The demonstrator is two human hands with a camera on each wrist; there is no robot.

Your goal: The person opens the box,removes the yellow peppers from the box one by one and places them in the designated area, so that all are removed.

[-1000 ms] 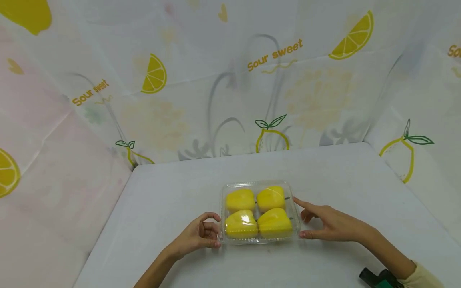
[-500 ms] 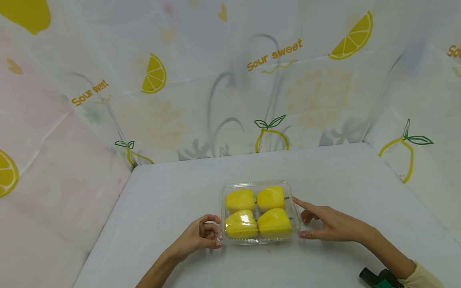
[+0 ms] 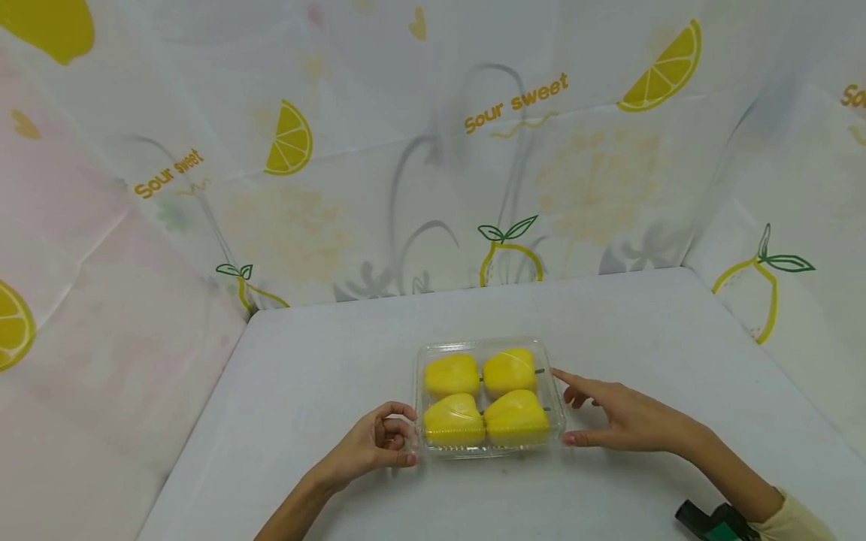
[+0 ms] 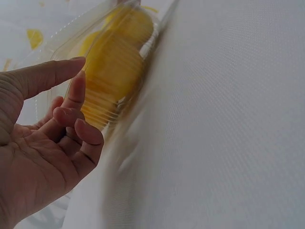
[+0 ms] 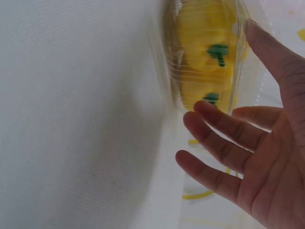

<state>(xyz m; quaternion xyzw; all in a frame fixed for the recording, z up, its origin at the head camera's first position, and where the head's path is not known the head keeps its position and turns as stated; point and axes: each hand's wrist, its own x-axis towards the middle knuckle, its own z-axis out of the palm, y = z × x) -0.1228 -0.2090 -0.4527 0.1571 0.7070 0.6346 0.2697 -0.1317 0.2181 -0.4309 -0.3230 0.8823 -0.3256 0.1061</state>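
Note:
A clear plastic clamshell container (image 3: 485,455) lies at the middle of the white table, with yellow bell peppers (image 3: 516,415) inside in two rows of two. Green stems (image 5: 218,49) show through its side in the right wrist view. At its left edge my left hand (image 3: 368,439) holds the front corner with thumb and index finger; the other fingers are curled. My right hand (image 3: 625,417) is at the right side, index finger straight against the edge and thumb touching near the front corner. Its other fingers (image 5: 214,138) extend loosely below the rim in the right wrist view.
The white table (image 3: 325,353) runs back to a cloth backdrop (image 3: 379,203) printed with lemons and words, which also rises at both sides. A black device (image 3: 717,520) sits by the right wrist, near the beige sleeve (image 3: 794,518).
The container has shifted very slightly right and its glare on the front left pepper has faded. Both hands have kept almost the same places.

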